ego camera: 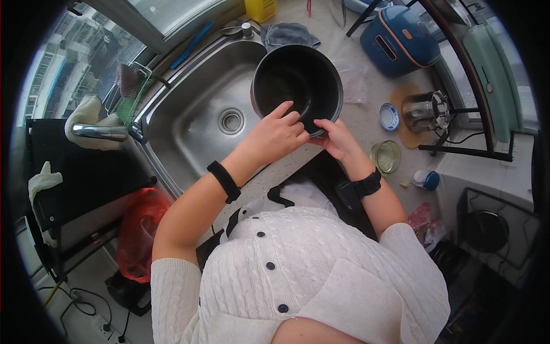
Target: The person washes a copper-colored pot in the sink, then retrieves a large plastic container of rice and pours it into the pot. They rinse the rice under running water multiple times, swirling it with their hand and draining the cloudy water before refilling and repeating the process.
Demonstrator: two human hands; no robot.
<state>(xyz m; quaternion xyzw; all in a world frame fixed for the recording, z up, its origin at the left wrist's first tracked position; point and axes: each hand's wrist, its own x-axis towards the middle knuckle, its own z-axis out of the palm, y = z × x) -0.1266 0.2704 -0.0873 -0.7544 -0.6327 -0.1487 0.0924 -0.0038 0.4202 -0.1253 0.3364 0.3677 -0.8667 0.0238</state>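
A dark-lined cooking pot (296,81), like a rice cooker's inner pot, is tilted over the right rim of the steel sink (193,99) and the counter. My right hand (333,137) grips its near rim, thumb inside and fingers underneath. Over the near left part of the pot's mouth is my left hand (283,129), index finger extended, other fingers curled; whether it touches the pot cannot be told. Behind the pot lies a grey cloth (290,36). A blue rice cooker (399,41) stands at the back right.
Right of the pot are a small patterned dish (389,116), a moka pot (425,111), a glass bowl (385,157) and a blue-lidded jar (426,179). The faucet (101,131) is at the sink's left. A black-framed rack (485,94) rises at right; a red plastic bag (142,236) hangs lower left.
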